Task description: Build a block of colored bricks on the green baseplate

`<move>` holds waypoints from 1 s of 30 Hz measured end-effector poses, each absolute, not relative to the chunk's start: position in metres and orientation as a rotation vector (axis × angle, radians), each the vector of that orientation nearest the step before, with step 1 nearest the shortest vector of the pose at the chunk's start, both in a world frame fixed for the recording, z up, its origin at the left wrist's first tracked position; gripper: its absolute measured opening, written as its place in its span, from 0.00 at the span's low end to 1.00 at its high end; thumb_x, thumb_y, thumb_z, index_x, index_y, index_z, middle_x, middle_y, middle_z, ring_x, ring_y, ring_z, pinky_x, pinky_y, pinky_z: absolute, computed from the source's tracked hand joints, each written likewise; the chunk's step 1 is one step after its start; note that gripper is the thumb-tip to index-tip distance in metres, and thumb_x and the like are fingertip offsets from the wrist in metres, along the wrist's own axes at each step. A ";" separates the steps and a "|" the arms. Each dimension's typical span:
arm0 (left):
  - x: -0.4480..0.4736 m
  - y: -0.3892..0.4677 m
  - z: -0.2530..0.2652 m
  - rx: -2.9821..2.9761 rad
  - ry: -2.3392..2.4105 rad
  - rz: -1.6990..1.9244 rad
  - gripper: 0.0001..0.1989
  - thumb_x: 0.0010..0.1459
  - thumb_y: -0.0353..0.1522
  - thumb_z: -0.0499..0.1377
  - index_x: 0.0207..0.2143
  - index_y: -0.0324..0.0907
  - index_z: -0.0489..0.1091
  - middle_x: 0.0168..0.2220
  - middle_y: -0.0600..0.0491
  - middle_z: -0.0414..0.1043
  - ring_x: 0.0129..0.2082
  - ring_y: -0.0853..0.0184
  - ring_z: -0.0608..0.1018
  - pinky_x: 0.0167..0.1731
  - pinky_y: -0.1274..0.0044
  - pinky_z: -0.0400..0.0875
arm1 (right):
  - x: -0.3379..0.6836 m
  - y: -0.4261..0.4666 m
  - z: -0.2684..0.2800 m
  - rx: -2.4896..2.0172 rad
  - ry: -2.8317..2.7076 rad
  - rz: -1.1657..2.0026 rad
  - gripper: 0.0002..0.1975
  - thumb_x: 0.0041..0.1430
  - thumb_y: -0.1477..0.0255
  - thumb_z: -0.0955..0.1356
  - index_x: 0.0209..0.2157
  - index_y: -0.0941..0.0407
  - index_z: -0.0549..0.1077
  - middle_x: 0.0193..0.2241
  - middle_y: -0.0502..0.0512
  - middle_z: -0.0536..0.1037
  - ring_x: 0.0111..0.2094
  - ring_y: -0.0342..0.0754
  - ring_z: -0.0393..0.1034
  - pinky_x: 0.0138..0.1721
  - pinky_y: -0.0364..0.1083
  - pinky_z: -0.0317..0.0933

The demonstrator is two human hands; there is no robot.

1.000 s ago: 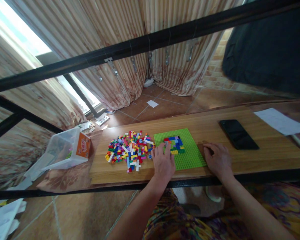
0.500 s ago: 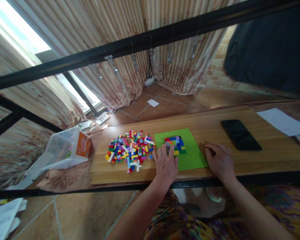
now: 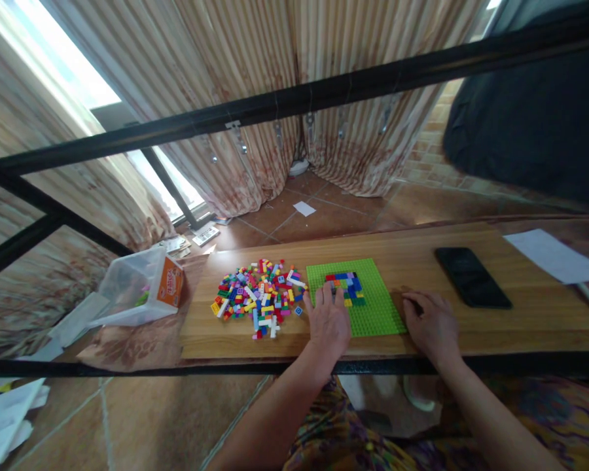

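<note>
Left hand (image 3: 328, 324): palm down over the near left part of the green baseplate (image 3: 380, 317), fingers stretched forward and slightly apart. Tips at the left side of a patch of joined bricks (image 3: 353, 286); whether a small brick sits under them is hidden, so can't tell if they grasp anything.

Right hand (image 3: 430, 325): rests on the desk (image 3: 216, 345) just off the plate's right edge. Fingers loosely curled, thumb side toward the plate; inside of the curl out of sight, so grip can't be told.

Patterned clothing (image 3: 353, 438) nearer the body than either set of fingers, below the desk edge.

Joined patch: red, blue, orange, yellow and green among its colours, immediately ahead and to the right of the left fingertips, fixed on the plate.

Just left of the left fingers, one blue square brick (image 3: 298, 311) on the desk; beyond it, same side, a broad heap of mixed loose bricks (image 3: 260, 297).

Ahead and right of the right fingers: black phone (image 3: 472, 277), lying flat; farther right, white paper (image 3: 552, 254).

Well left of the left fingers, past the heap: clear plastic box (image 3: 127, 291), orange label.

Far ahead of both hands: tiled floor with a white card (image 3: 304, 209), then striped curtains (image 3: 226, 59).
</note>
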State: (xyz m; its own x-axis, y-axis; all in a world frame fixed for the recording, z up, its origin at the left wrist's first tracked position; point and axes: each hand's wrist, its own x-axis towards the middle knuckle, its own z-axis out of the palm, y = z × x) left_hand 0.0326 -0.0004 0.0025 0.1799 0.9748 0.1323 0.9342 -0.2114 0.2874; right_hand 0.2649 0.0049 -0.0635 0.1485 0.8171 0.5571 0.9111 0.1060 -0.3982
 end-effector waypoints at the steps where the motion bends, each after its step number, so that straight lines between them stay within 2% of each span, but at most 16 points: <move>1: 0.031 -0.001 0.003 2.300 1.867 0.447 0.22 0.62 0.30 0.53 0.58 0.42 0.65 0.63 0.42 0.62 0.59 0.51 0.66 0.61 0.47 0.53 | 0.265 0.005 -0.064 -1.709 -1.671 -0.174 0.14 0.62 0.66 0.62 0.36 0.57 0.78 0.38 0.62 0.80 0.41 0.55 0.71 0.46 0.55 0.64; 8: 0.009 -0.012 0.003 2.269 1.797 0.610 0.29 0.59 0.31 0.57 0.63 0.47 0.59 0.64 0.44 0.61 0.61 0.53 0.64 0.59 0.56 0.61 | 0.265 0.007 -0.064 -1.697 -1.675 -0.169 0.14 0.61 0.66 0.62 0.35 0.56 0.77 0.37 0.61 0.79 0.40 0.55 0.71 0.45 0.56 0.64; 14: -0.015 -0.028 0.001 2.239 1.793 0.694 0.24 0.58 0.27 0.56 0.58 0.44 0.65 0.61 0.45 0.64 0.60 0.56 0.66 0.60 0.61 0.63 | 0.267 0.008 -0.067 -1.671 -1.674 -0.155 0.15 0.61 0.65 0.61 0.35 0.56 0.77 0.37 0.62 0.79 0.40 0.56 0.71 0.45 0.57 0.64; 22: -0.011 -0.028 0.002 2.191 1.708 0.763 0.23 0.59 0.26 0.56 0.57 0.42 0.66 0.56 0.46 0.69 0.55 0.59 0.69 0.59 0.66 0.66 | 0.272 0.008 -0.068 -1.698 -1.670 -0.128 0.15 0.61 0.64 0.61 0.34 0.56 0.77 0.37 0.62 0.79 0.41 0.57 0.72 0.47 0.58 0.64; 26: 0.001 -0.021 0.000 2.201 1.696 0.716 0.23 0.59 0.27 0.55 0.57 0.44 0.66 0.56 0.47 0.68 0.54 0.59 0.70 0.57 0.65 0.67 | 0.260 0.017 -0.056 -1.731 -1.598 0.055 0.17 0.59 0.61 0.62 0.35 0.56 0.78 0.37 0.62 0.80 0.38 0.56 0.73 0.44 0.57 0.66; 30: 0.010 -0.015 -0.006 2.266 1.701 0.694 0.25 0.59 0.28 0.56 0.60 0.45 0.63 0.59 0.44 0.65 0.56 0.55 0.68 0.56 0.61 0.67 | 0.220 0.041 -0.045 -1.731 -1.535 0.206 0.21 0.57 0.57 0.64 0.42 0.58 0.77 0.38 0.64 0.79 0.40 0.57 0.72 0.44 0.56 0.65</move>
